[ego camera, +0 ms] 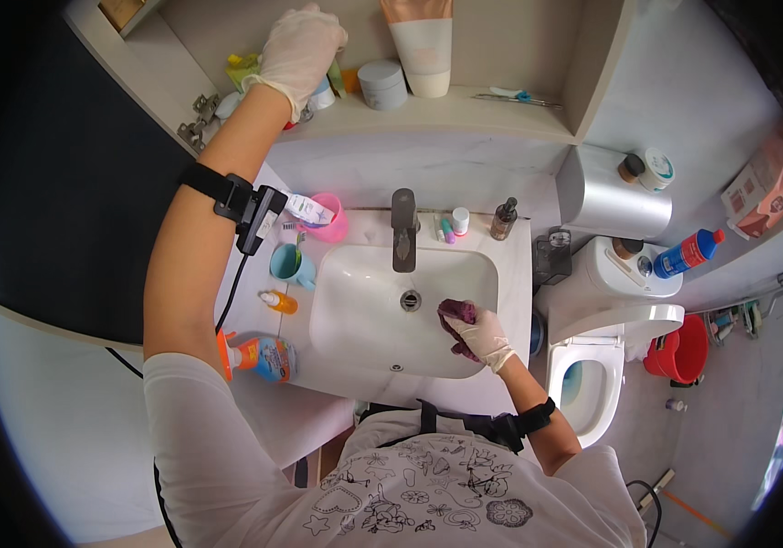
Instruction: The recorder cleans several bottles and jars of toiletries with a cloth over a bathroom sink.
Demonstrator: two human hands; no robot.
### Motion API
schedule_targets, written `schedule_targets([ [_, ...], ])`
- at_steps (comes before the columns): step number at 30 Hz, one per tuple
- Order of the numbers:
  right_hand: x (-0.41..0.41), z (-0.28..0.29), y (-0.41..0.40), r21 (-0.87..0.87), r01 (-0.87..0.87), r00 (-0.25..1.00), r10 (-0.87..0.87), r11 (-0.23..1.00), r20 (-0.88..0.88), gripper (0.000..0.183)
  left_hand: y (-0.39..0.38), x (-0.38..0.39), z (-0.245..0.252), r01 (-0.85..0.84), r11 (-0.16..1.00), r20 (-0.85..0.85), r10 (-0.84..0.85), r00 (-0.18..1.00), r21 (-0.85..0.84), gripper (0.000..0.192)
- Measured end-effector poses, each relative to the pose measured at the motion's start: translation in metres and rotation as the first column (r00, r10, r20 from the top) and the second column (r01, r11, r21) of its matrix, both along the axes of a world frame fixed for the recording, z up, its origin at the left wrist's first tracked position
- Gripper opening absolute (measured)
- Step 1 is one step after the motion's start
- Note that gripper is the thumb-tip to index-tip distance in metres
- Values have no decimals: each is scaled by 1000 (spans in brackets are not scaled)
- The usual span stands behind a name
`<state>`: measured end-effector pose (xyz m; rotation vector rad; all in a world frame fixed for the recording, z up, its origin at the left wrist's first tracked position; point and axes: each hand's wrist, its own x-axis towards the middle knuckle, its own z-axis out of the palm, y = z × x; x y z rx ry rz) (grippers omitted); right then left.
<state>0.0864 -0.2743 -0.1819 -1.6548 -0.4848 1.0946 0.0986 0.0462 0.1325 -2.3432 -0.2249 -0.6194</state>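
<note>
My left hand (304, 51), in a thin whitish glove, reaches up into the open wall cabinet (487, 113). Its back faces me and hides what its fingers touch. Close to it are a yellow-green packet (242, 68), a grey lidded jar (382, 85) and a large squeeze tube (421, 48) standing on its cap. Lower down, my right hand (486, 337), gloved the same way, grips a crumpled purple cloth (458, 312) over the right side of the white washbasin (357, 342). The dark faucet (403, 233) rises at the basin's back edge.
Left of the basin stand a pink cup (331, 220), a blue cup (287, 264), an orange bottle (280, 302) and a spray bottle (269, 357). A dark pump bottle (503, 220) is at back right. The toilet (587, 383) and a red bucket (681, 349) are farther right.
</note>
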Motion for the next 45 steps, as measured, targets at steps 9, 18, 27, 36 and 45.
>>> schedule_targets([
  [9, 3, -10, 0, -16, -3, 1000, 3, 1000, 31, 30, 3, -7, 4, 162, 979, 47, -157, 987, -124, 18],
  [18, 2, -10, 0, -32, 0, 1000, 0, 999, -1, 28, 3, -11, 6, 181, 977, 1, -182, 983, -112, 6],
  [27, -4, 1, -1, -91, -22, 1000, 21, 996, -12, 30, 17, -2, -2, 63, 997, 49, -62, 997, -32, 8],
  [36, -2, -19, -6, 18, 48, 999, -48, 999, 1, 37, 17, 1, -3, -26, 1000, 9, 26, 1000, 9, 17],
  [45, -4, -19, -6, -37, 23, 999, -22, 999, 35, 38, 19, -8, 2, 155, 987, 29, -154, 988, -40, 15],
])
